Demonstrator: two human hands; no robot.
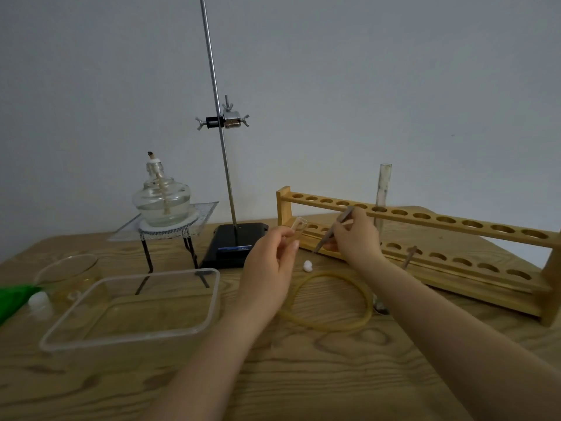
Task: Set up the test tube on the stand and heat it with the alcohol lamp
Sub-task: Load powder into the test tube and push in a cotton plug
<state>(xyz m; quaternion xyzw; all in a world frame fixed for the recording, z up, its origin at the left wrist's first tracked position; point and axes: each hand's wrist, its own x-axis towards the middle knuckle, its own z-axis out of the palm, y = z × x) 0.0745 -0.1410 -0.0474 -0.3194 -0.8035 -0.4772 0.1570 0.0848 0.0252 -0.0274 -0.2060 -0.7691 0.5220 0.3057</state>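
You are early in the task: the clamp (228,120) on the stand (233,243) at upper centre grips nothing, and the lamp (161,197), left of it, shows no flame. Your left hand (268,264) grasps the tube (299,227) mid-frame, its long axis tilted, open mouth pointing up and right. Your right hand (353,235) pinches tweezers (334,229), tips down toward the cotton ball (308,265). Clamping and heating remain.

Two test tubes, one in the left hand (270,253) and one in the rack (425,235), one tweezers (334,230) in the right hand (353,235), one lamp (161,199), one stand (224,177), one cotton ball (308,265)
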